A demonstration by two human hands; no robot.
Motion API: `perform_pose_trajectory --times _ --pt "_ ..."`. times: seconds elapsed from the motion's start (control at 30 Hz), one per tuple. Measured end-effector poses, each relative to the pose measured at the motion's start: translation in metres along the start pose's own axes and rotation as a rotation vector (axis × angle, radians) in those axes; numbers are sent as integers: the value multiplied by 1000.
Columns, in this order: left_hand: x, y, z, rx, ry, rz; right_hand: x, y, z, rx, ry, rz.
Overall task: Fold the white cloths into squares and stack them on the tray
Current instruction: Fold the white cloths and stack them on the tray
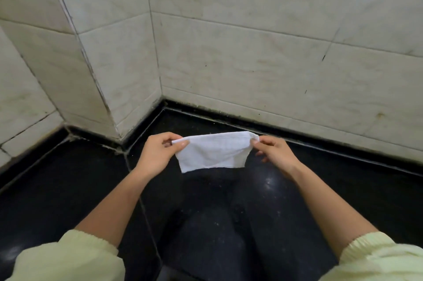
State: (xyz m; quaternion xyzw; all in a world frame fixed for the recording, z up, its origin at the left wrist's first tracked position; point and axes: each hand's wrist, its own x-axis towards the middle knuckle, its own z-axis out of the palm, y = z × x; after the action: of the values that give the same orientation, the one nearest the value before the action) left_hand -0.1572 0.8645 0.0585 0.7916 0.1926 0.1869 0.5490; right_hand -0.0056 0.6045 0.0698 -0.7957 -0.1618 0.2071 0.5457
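I hold the white cloth (212, 152) stretched between my two hands, above the black tabletop (68, 189) near its far edge, where the tiled wall (251, 51) meets it. My left hand (158, 152) pinches the cloth's upper left corner and my right hand (275, 151) pinches its upper right corner. The cloth hangs below them.

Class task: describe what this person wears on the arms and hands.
Both arms wear pale yellow-green sleeves, left sleeve and right sleeve, with gathered elastic cuffs, leaving the forearms bare. The left hand and right hand are bare: no gloves, rings or watch visible.
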Motion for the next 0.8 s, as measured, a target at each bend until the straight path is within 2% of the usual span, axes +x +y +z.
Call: perform_pose_trajectory --times 0.2,0.37,0.57,0.67,0.8 --pt "7 -19 5 -58 -215 -93 1 32 -15 -13 -35 178" --pt "-11 -49 13 -40 -359 -237 -18 72 -12 -15 -163 357" --pt "-52 -96 32 28 -369 -448 -40 119 3 -122 -380 535" --pt "-55 -113 36 27 -363 -510 -37 130 12 -193 -389 521" --pt "-43 -123 42 -9 -269 -555 -21 132 21 -224 -339 453"
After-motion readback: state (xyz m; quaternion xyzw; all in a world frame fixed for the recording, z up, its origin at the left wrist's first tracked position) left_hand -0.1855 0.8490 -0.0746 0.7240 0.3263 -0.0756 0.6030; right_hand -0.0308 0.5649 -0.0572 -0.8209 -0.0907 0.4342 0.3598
